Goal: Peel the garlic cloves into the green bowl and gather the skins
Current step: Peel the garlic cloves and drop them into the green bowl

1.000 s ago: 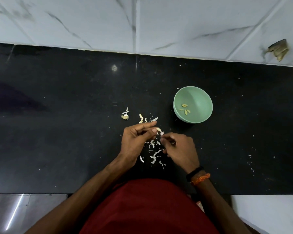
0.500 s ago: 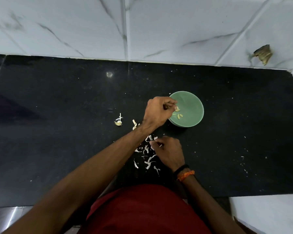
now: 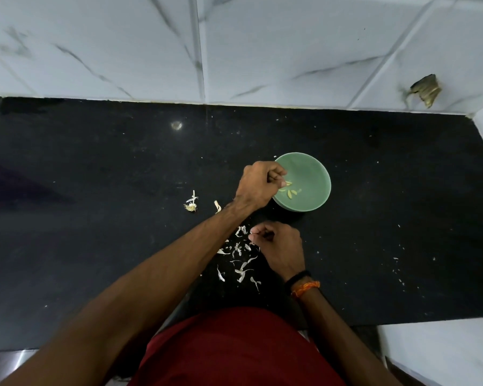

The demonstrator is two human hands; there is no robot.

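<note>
The green bowl [image 3: 315, 174] stands on the black counter [image 3: 95, 176] and holds several peeled garlic cloves [image 3: 291, 193]. My left hand [image 3: 258, 186] hovers over the bowl's left rim with its fingers curled tight. The clove it carried is hidden inside them. My right hand [image 3: 279, 246] rests on the counter in front of the bowl, and its fingertips pinch a small white garlic skin [image 3: 251, 232]. Loose garlic skins [image 3: 241, 270] lie scattered to its left and in front of it.
A garlic root stub [image 3: 190, 207] and a pale scrap [image 3: 217, 206] lie left of my left forearm. White crumbs [image 3: 399, 270] dot the counter at the right. A tiled wall [image 3: 262, 51] runs along the back, and a white ledge [image 3: 441, 355] is at the front right.
My left hand has carried the peeled clove from in front of me up to the bowl's left rim. My right hand has stayed over the skins, still pinching.
</note>
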